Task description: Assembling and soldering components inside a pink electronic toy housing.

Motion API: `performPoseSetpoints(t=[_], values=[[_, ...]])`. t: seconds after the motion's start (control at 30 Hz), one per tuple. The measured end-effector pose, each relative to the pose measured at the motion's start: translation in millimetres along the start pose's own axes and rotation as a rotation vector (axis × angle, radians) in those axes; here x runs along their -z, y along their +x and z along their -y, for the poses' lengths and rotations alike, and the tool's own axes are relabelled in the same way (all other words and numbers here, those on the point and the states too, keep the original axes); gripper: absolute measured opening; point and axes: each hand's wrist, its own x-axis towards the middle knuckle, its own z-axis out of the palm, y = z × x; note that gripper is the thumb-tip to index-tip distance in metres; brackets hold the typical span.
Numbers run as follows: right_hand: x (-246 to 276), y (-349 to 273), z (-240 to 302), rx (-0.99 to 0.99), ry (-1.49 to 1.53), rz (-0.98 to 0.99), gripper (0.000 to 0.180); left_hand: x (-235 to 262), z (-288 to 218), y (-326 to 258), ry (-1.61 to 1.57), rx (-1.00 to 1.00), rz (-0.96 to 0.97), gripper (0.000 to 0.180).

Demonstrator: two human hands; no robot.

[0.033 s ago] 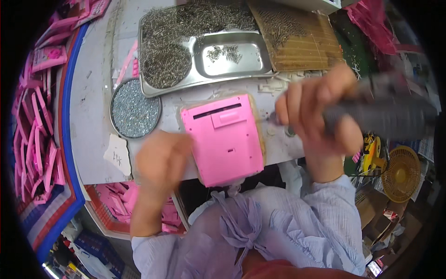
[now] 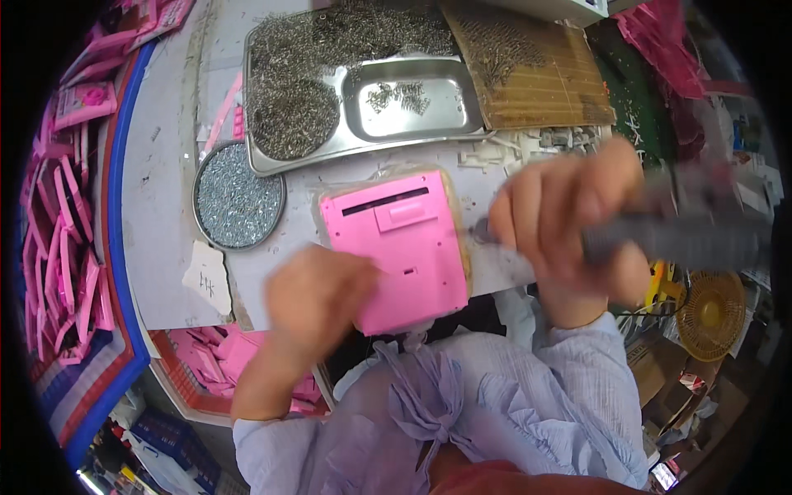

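Observation:
In the middle of the table lies a pink plastic casing [image 2: 404,272], with a slot, a raised tab and small holes on its upper face. Clear wrap and a yellowish layer show around its edges. My left hand [image 2: 318,293], blurred, is over the casing's lower left edge with its fingers curled together; anything between them is too small to see. To the right, my right hand [image 2: 569,219] grips a dark grey electric screwdriver [image 2: 668,241], smeared by motion. Its tip points left, close to the casing's right edge. Whether the tip touches the casing is unclear.
A round dish of small silvery screws [image 2: 239,198] stands left. Behind is a metal tray [image 2: 412,132] with many small springs, beside cardboard [image 2: 536,82] with more springs. White plastic parts [image 2: 520,148] lie nearby. Pink pieces fill a bin [image 2: 181,388] and the far left. A torn white scrap [image 2: 206,276] lies left.
My left hand has moved right, from beside the casing to over its lower left part. My right hand and the screwdriver have shifted slightly downward. The casing stays in place.

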Motion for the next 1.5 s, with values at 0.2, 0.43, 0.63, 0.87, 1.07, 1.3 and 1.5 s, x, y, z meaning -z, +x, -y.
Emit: performPoseSetpoints(t=[0.2, 0.43, 0.63, 0.87, 1.07, 1.3, 1.5], values=[[-1, 4, 1, 0.020, 0.104, 0.229, 0.028, -38, -14, 20, -0.287, -0.105, -0.027, 0.021], [-3, 0, 1, -0.002, 0.079, 0.165, 0.026, -41, -11, 28, -0.277, -0.204, -0.033, 0.023], [-16, -9, 3, -0.030, 0.056, 0.158, 0.028, -38, -16, 17, -0.230, -0.280, -0.008, 0.018], [-26, -51, 18, -0.083, -0.103, 0.056, 0.035, -11, -1, 0, -0.489, 0.310, -0.168, 0.013], [-32, -81, 4, -0.085, -0.140, 0.053, 0.033, -18, 4, -23, -0.241, 0.154, -0.169, 0.034], [-40, -90, 6, -0.110, -0.173, -0.009, 0.029, -32, -11, -18, -0.105, -0.013, -0.122, 0.026], [-41, -93, 8, -0.118, -0.215, -0.023, 0.025, -41, -12, -26, -0.182, -0.178, -0.060, 0.021]])
